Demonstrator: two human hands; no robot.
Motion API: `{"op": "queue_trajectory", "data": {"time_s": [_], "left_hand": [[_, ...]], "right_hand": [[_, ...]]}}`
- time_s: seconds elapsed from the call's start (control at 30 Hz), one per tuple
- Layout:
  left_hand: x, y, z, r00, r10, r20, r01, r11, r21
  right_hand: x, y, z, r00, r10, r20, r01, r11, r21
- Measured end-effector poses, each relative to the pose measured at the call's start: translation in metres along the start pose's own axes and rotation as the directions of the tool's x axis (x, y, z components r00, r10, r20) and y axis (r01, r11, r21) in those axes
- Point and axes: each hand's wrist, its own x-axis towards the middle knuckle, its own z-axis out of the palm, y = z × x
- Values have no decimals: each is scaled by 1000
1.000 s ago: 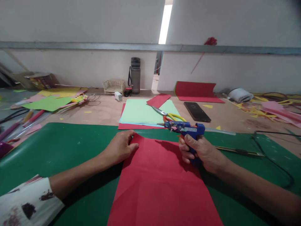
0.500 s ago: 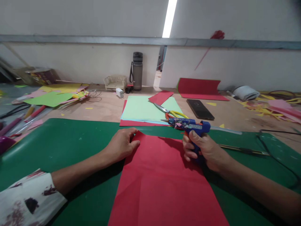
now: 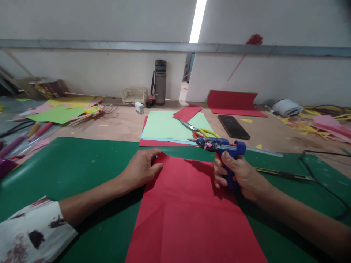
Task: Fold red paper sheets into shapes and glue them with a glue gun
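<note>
A red paper sheet (image 3: 189, 212) lies on a green cutting mat (image 3: 82, 168) in front of me. My left hand (image 3: 141, 168) rests at the sheet's far left corner, fingers curled and pinching that corner. My right hand (image 3: 238, 175) is closed around the handle of a blue glue gun (image 3: 222, 146), held upright above the sheet's far right edge with its nozzle pointing left. A clear glue stick juts out of the gun's back to the right.
Beyond the mat lie a stack of pale green and red paper (image 3: 170, 128), yellow-handled scissors (image 3: 197, 129), a black phone (image 3: 233, 126), a grey bottle (image 3: 160, 82) and a small basket (image 3: 134, 95). A black cord (image 3: 320, 175) and paper scraps (image 3: 318, 126) lie right; coloured sheets (image 3: 59, 113) left.
The view has tilted slightly, shifting everything a little right. Both hands keep their places; the right hand has settled a bit lower on the glue gun's handle.
</note>
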Motion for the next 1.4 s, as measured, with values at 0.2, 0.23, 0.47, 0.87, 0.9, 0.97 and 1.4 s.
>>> {"op": "queue_trajectory", "data": {"time_s": [0.2,0.23,0.47,0.87,0.9,0.97,1.4], "left_hand": [[0,0,0,1000,-2,4,2,1000,-15],[0,0,0,1000,-1,1,1,1000,-12],[-1,0,1,1000,3,-20,-3,1000,19],[1,0,0,993,-66,-94,63,998,-31],[1,1,0,993,-78,-94,74,996,-41],[1,2,-2,991,-95,-94,89,994,-60],[2,-3,0,989,-100,-112,85,988,-129]], "right_hand": [[1,3,-2,1000,-21,1,21,1000,12],[1,3,-2,1000,-22,2,22,1000,11],[1,4,-1,1000,-11,-11,11,1000,8],[2,6,-4,1000,-18,5,18,999,34],[1,6,-4,1000,-21,7,21,999,35],[1,5,-3,1000,-26,9,25,999,35],[-2,0,8,994,-112,8,112,994,14]]}}
